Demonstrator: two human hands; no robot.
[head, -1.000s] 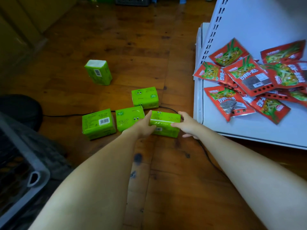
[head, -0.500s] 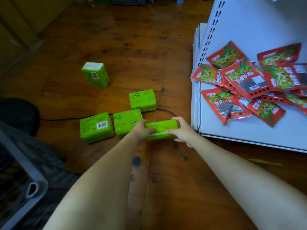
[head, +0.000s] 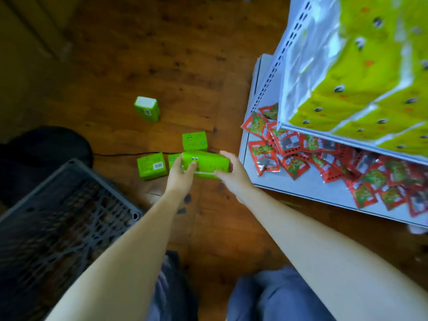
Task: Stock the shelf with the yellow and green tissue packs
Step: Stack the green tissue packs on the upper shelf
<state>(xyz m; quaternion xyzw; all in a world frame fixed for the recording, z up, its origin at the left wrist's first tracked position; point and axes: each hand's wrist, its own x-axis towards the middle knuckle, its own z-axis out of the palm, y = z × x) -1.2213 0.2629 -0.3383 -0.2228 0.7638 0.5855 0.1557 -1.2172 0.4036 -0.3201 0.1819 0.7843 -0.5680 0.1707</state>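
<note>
Nearest, the person's knees in blue trousers (head: 273, 295) are showing at the bottom edge, and a dark grey plastic crate (head: 58, 216) is sitting on the wooden floor (head: 162, 66) to their left. Beyond the knees, the left hand (head: 183, 172) and right hand (head: 231, 174) are holding one green tissue pack (head: 208, 162) between them. The left grip is curling round its left end, a finger lying beside the printed eyes. The right grip is clasping its right end, fingers over the far edge. Behind the left hand, a barcoded green pack (head: 151, 165) and a half-hidden pack (head: 173, 159) are lying on the floor, with a third pack (head: 194, 141) just beyond and a black cable (head: 129, 154) running between them. Farther off, another green pack (head: 147, 108) is standing on end. Just right of the right hand, a white shelf (head: 301, 188) is carrying scattered red snack packets (head: 289, 149). Above them an upper shelf board (head: 347, 142) is bearing blurred yellow-green tissue packs (head: 359, 89).
</note>
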